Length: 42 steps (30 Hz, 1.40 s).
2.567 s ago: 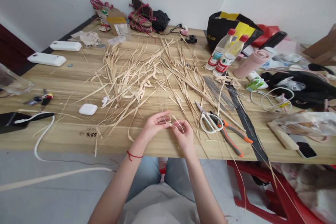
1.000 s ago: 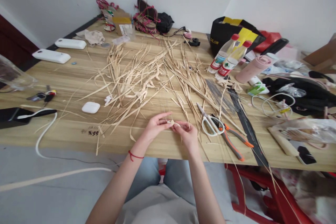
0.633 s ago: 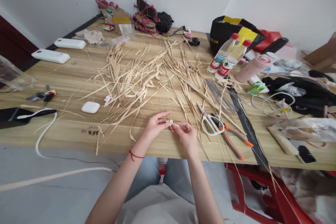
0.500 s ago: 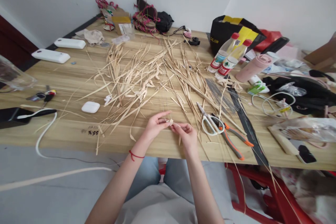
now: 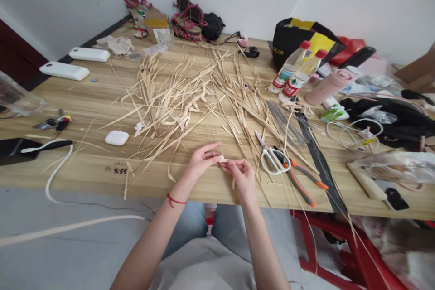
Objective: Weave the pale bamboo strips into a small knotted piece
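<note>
**Head view: both hands pinching one straw strip at the near table edge**

I see a long wooden table (image 5: 84, 99) filling the view, its left and right ends cut off by the picture edges. A wide scatter of pale straw strips (image 5: 190, 95) covers its middle. On the right, a black and yellow bag (image 5: 295, 38) stands behind two bottles (image 5: 295, 70) with red caps; the far right clutter is blurred and I cannot sort it out. White-handled scissors (image 5: 272, 158) lie just beside orange-handled pliers (image 5: 301, 179), near the hands. A small white case (image 5: 116, 137) sits well left of them.

Left hand (image 5: 200, 161): fingertips closed on the small folded straw piece (image 5: 222, 158), thumb on top. Right hand (image 5: 241, 172): fingers curled, pinching the same piece from the other side; one loose end hangs down past its fingers. The piece is held just above the table near its front edge, between the two hands. Its fold is too small to make out, and the right fingers hide part of it.
</note>
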Available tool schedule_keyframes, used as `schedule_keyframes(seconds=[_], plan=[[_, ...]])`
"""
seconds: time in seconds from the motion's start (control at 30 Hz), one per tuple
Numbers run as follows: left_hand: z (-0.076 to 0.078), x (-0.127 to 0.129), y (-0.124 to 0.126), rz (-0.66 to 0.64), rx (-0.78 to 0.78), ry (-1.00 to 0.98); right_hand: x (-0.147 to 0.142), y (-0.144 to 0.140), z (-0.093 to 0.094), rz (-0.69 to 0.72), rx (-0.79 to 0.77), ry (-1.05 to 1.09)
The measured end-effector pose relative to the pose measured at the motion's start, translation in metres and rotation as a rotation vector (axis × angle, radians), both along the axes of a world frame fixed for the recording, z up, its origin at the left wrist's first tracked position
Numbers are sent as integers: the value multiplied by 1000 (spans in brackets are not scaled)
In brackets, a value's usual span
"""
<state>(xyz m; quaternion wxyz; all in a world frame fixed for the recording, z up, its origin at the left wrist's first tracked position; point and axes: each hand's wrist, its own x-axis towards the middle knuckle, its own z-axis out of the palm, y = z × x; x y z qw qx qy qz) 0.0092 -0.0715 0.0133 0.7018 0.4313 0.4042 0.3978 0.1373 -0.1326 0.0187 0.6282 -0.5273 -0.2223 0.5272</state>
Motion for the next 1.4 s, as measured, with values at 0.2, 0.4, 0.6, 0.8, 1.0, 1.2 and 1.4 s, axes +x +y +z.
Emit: schedule_keyframes(seconds=[0.2, 0.4, 0.6, 0.8, 1.0, 1.2, 1.4], plan=[[-2, 1, 0, 70, 29, 11, -3, -2, 3, 9, 29, -4], [-1, 1, 1, 98, 38, -9, -9, -7, 2, 9, 75, 27], [0, 1, 0, 88, 32, -8, -6, -9, 0, -16, 64, -24], [-1, 1, 0, 76, 11, -4, -5, -10, -2, -70, 73, -83], [-2, 1, 2, 91, 26, 15, -8, -14, 3, -83, 108, -115], [0, 1, 2, 94, 25, 7, -10, -17, 7, -71, 124, -88], [-1, 2, 2, 105, 36, 24, -12, -20, 5, -75, 103, -96]])
